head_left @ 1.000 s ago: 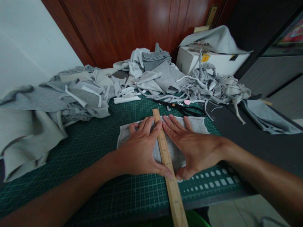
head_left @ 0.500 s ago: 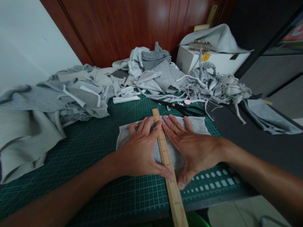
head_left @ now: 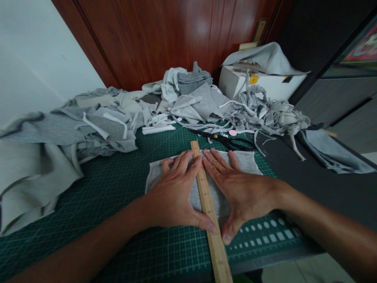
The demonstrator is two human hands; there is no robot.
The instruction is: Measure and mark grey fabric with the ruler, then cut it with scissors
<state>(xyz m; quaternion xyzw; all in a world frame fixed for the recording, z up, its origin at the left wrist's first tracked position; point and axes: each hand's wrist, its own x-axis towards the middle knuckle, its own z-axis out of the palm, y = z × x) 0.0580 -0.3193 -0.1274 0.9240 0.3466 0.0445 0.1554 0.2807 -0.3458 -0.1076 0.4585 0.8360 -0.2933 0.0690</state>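
A wooden ruler lies lengthwise across a grey piece of cloth on the green cutting mat, its near end passing the mat's front edge. My left hand presses down with fingers spread, fingertips at the ruler's far part and thumb on the ruler. To the right of the ruler, my right hand lies on the cloth, fingers stretched out and fingertips near the ruler's edge, its thumb beside the ruler. Black scissors rest just beyond the cloth.
Heaped grey fabric covers the back left. Tangled fabric strips lie at the back right before a white box. Folded grey cloth sits on the dark surface at right. A pink disc is beside the scissors.
The whole view has shifted slightly, so everything sits a little lower in the picture. Both hands and the ruler keep their places on the cloth.
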